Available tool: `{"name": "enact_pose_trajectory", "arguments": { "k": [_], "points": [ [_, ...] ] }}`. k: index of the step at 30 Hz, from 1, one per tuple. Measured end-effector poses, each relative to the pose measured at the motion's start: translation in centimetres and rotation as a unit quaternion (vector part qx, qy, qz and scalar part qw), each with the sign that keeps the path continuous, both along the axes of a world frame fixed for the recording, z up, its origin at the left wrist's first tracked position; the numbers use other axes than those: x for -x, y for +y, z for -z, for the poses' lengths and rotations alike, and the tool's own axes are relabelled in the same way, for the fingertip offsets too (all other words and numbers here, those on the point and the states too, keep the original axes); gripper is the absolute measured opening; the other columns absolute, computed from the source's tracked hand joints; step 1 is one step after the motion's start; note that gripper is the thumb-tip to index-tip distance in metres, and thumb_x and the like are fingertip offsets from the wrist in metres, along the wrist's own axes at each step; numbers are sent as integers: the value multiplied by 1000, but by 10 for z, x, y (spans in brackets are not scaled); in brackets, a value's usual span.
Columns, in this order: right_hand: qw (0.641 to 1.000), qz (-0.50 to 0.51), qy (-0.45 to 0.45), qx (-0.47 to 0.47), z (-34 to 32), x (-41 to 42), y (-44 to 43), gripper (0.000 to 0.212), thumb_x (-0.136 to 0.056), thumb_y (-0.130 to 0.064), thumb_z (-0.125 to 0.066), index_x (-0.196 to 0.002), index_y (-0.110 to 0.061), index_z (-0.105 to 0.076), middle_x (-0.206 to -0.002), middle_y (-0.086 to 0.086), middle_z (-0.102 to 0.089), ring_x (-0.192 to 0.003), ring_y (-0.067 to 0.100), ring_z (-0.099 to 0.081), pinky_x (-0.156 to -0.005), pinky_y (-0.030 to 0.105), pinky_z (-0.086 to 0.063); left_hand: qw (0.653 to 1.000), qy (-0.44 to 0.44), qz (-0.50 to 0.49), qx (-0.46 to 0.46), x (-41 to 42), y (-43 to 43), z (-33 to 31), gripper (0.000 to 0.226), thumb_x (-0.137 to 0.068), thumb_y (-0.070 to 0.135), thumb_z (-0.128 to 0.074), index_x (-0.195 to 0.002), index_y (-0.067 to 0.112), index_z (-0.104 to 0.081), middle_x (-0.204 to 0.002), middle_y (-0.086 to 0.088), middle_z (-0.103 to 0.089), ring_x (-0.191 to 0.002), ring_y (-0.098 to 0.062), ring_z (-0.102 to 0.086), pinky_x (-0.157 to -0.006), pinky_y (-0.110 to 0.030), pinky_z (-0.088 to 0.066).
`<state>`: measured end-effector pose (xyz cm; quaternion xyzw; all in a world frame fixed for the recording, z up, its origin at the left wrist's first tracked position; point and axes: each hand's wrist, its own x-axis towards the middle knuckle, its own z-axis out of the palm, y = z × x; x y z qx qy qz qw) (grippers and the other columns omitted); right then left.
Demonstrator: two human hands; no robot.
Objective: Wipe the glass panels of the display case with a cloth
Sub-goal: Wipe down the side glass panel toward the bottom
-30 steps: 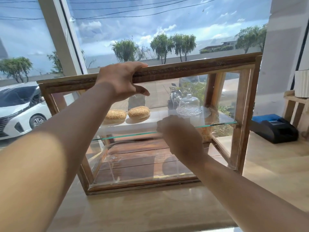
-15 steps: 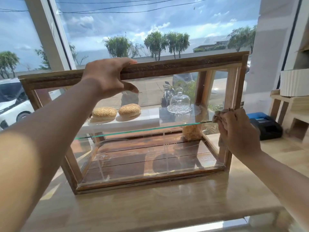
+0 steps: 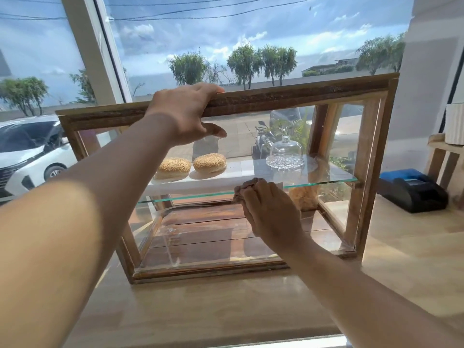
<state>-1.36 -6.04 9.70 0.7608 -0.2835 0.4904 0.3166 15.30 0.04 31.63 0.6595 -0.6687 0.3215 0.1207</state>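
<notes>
A wooden-framed display case with glass panels stands on a pale wooden counter. My left hand grips its top front rail, fingers over the top and thumb on the glass side. My right hand is closed on a small brown cloth and presses it against the front glass panel, level with the glass shelf inside. Most of the cloth is hidden under my fingers.
On the shelf sit two sesame buns on a white board and a glass dome dish. A black and blue device lies on the counter right of the case. A large window is behind, a wooden rack at far right.
My right hand has swept left with the cloth, from the case's right post back to the middle of the front glass. My left hand has stayed on the top rail.
</notes>
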Motion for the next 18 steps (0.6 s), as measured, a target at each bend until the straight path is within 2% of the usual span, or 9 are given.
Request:
{"name": "enact_pose_trajectory", "arguments": {
  "k": [4, 7, 9, 10, 12, 14, 16, 18],
  "points": [
    [997, -3, 51, 49, 15, -2, -3, 13, -89, -12, -67, -92, -17, -55, -85, 8, -57, -70, 27, -57, -60, 39, -51, 1000, -3, 4, 8, -1, 0, 2, 84, -75, 76, -58, -145, 42, -28, -145, 14, -44, -126, -20, -47, -92, -36, -40],
    [989, -16, 129, 71, 24, 24, -12, 9, -96, -14, -57, -98, -20, -51, -86, 7, -58, -73, 27, -59, -63, 40, -50, 1000, 4, 9, 12, -2, -1, 3, 83, -74, 77, -58, -144, 42, -29, -144, 13, -46, -125, -20, -48, -90, -36, -41],
    [988, -10, 136, 72, 22, 43, -19, 10, -101, -14, -48, -96, -20, -54, -86, 7, -58, -73, 27, -58, -61, 39, -50, 1000, 6, 10, 14, -3, -1, 3, 83, -73, 78, -58, -143, 43, -30, -142, 12, -47, -123, -20, -49, -89, -36, -41],
    [989, -2, 130, 65, 20, 54, -22, 13, -101, -13, -47, -94, -20, -57, -85, 8, -58, -72, 28, -58, -60, 40, -51, 1000, 4, 10, 16, -3, -1, 3, 83, -73, 78, -57, -143, 43, -30, -142, 12, -48, -123, -20, -49, -89, -36, -41],
    [992, 39, 116, 38, 20, 82, -29, 5, -93, -11, -64, -91, -16, -62, -85, 9, -57, -73, 31, -58, -59, 42, -51, 1000, 2, 12, 17, -3, -3, 3, 83, -73, 78, -57, -143, 44, -30, -142, 13, -48, -123, -20, -49, -88, -35, -40],
    [993, 79, 90, 0, 22, 115, -37, 18, -83, -12, -79, -93, -12, -65, -88, 12, -57, -75, 33, -58, -57, 42, -51, 1000, 3, 16, 22, -5, -4, 4, 81, -73, 79, -56, -142, 44, -31, -141, 13, -49, -122, -20, -50, -86, -34, -40],
    [991, 105, 52, -60, 21, 145, -42, 30, -80, -14, -82, -101, -9, -61, -95, 15, -54, -80, 36, -57, -57, 43, -53, 999, 3, 20, 31, -7, -5, 4, 81, -72, 80, -55, -141, 46, -32, -140, 14, -50, -122, -21, -51, -86, -35, -42],
    [987, 122, -23, -105, 24, 162, -40, 31, -83, -14, -79, -106, -6, -59, -100, 17, -52, -82, 37, -57, -56, 45, -55, 999, 0, 21, 35, -8, -7, 5, 81, -71, 82, -54, -140, 46, -32, -140, 13, -50, -122, -22, -51, -85, -37, -44]
  ]
}}
